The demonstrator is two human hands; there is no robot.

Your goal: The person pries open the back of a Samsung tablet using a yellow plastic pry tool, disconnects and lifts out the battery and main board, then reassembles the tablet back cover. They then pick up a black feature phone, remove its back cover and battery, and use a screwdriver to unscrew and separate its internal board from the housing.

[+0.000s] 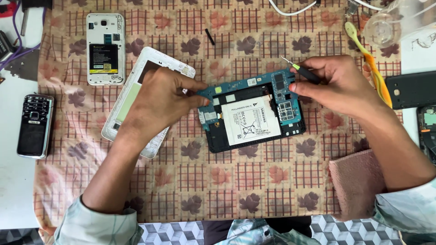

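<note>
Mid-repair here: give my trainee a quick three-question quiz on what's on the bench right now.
1. True or false: the right hand holds a small screwdriver.
2. Which part of the opened tablet does the left hand touch: A) its upper left corner, B) its white battery, C) its lower right corner?
3. What lies under the left hand, between the tablet and the white phone with its back off?

Key:
1. True.
2. A.
3. The white back cover, lying inside up on the patterned cloth.
</note>
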